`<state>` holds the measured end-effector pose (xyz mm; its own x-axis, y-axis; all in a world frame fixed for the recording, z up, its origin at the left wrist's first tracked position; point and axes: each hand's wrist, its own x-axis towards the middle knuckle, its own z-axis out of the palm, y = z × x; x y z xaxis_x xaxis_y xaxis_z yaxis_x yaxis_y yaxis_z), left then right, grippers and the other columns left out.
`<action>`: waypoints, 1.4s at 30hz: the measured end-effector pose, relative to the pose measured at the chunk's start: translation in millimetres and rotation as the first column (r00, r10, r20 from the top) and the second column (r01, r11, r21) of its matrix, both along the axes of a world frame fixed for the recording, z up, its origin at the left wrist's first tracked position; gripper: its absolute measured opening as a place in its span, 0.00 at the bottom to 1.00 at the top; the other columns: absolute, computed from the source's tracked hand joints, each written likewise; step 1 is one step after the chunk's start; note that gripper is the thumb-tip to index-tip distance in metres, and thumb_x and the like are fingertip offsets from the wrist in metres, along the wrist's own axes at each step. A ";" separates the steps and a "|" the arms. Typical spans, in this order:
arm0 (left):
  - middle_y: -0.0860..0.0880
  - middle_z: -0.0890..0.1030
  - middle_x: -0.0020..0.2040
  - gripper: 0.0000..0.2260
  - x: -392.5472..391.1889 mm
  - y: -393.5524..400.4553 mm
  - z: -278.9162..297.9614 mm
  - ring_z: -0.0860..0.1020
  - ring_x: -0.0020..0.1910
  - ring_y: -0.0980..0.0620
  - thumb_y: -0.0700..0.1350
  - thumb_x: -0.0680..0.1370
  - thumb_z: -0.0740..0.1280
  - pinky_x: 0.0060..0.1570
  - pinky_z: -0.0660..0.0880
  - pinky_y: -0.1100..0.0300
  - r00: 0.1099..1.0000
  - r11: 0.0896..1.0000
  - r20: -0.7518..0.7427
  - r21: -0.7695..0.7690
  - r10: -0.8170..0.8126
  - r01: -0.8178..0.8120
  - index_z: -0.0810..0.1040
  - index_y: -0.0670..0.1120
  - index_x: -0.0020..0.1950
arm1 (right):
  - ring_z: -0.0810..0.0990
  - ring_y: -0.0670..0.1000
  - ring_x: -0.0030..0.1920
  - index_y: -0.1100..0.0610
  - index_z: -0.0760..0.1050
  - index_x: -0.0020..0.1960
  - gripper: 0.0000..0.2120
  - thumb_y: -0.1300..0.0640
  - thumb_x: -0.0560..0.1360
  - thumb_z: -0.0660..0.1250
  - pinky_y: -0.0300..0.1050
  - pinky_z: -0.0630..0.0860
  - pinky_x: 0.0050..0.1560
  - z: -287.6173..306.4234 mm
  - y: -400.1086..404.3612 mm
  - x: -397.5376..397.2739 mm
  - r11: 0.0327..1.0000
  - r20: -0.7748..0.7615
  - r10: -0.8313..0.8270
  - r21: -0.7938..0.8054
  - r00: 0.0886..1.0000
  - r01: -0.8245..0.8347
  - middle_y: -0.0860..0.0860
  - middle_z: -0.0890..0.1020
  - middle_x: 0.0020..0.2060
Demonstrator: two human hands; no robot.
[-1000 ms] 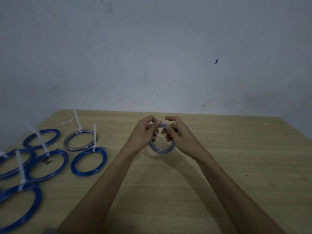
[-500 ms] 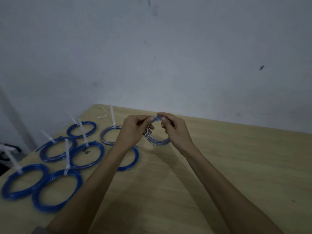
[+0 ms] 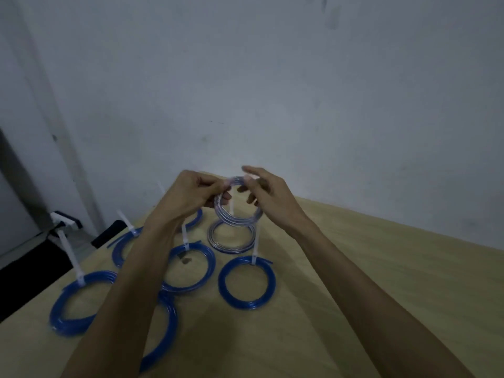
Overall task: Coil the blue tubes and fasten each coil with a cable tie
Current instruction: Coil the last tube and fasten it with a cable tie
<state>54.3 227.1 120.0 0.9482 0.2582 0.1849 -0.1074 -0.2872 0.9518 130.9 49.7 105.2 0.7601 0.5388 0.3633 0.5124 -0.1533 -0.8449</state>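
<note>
The wooden table (image 3: 381, 268) stretches out under my arms, running back to a pale wall (image 3: 272, 77), with a dark opening and some dim floor off its left edge. Spread across the left half of the table lie my finished blue coils, each cinched with a white cable tie standing up from it: a large one at the near left (image 3: 58, 309), another mostly hidden beneath my left forearm (image 3: 170, 323), one in the middle (image 3: 207, 271), one to its right (image 3: 246, 304) and one farther back on the left (image 3: 121, 246), also partly covered by my arm. Behind these a paler, clear-looking coil (image 3: 231, 248) lies flat on the wood, directly below my hands. Between my hands, lifted clear of the table, I hold the small clear coil (image 3: 237, 216) upright, its ring facing me and hanging down from my fingers. My left hand (image 3: 188, 197) is curled, thumb and fingertips pinching the coil's upper left edge. My right hand (image 3: 270, 195) sits just beside it on the upper right, its index finger stretched out over the top of the ring while the other fingers curl in behind it; it seems to pinch the ring's top, though motion blur there keeps me from being sure. A thin white strip (image 3: 231, 211) shows inside the ring; I cannot tell what it belongs to.
</note>
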 end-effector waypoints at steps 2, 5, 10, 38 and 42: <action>0.45 0.86 0.37 0.06 -1.4 21.7 7.3 0.84 0.35 0.54 0.43 0.78 0.71 0.38 0.80 0.65 0.997 0.997 0.037 0.020 0.071 -0.072 0.85 0.41 0.48 | 0.82 0.47 0.43 0.55 0.74 0.69 0.19 0.47 0.85 0.56 0.40 0.78 0.45 7.8 17.9 14.6 0.997 -0.084 -0.049 0.054 0.995 0.053 0.50 0.84 0.50; 0.48 0.86 0.34 0.05 -3.3 49.9 14.2 0.84 0.34 0.55 0.42 0.78 0.71 0.37 0.80 0.66 0.984 0.988 0.082 0.007 0.156 -0.157 0.84 0.41 0.47 | 0.82 0.49 0.43 0.56 0.80 0.59 0.14 0.53 0.84 0.58 0.40 0.76 0.45 10.9 45.7 41.8 0.981 0.070 -0.192 0.010 0.979 0.191 0.48 0.85 0.44; 0.48 0.85 0.34 0.05 -3.2 79.7 9.4 0.84 0.34 0.54 0.42 0.79 0.70 0.39 0.81 0.64 0.961 0.966 0.102 0.004 0.256 -0.258 0.84 0.42 0.46 | 0.79 0.53 0.44 0.56 0.79 0.46 0.08 0.60 0.80 0.62 0.48 0.74 0.43 -2.2 102.2 66.2 0.891 0.434 -0.038 -0.393 0.900 0.227 0.52 0.84 0.44; 0.46 0.84 0.37 0.07 -15.6 25.7 5.4 0.82 0.35 0.53 0.42 0.80 0.69 0.40 0.81 0.62 0.976 0.946 0.102 -0.282 0.194 -0.158 0.84 0.40 0.47 | 0.75 0.47 0.47 0.55 0.80 0.52 0.04 0.55 0.80 0.68 0.31 0.69 0.46 26.4 26.8 46.1 0.958 0.368 -0.085 -0.227 0.926 0.178 0.50 0.77 0.51; 0.47 0.84 0.35 0.08 -4.6 -49.4 -19.0 0.82 0.33 0.55 0.41 0.80 0.69 0.37 0.80 0.63 0.997 0.956 0.015 -0.287 0.075 -0.067 0.84 0.37 0.48 | 0.75 0.46 0.44 0.51 0.79 0.48 0.06 0.50 0.80 0.67 0.28 0.67 0.42 27.2 -55.4 15.3 0.943 0.306 -0.252 -0.137 0.918 0.304 0.47 0.77 0.47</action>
<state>49.6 177.7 101.0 0.9214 0.3703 0.1176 -0.1221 -0.0116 0.9925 146.2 -5.7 132.4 0.7696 0.3960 0.5010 0.6384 -0.4586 -0.6182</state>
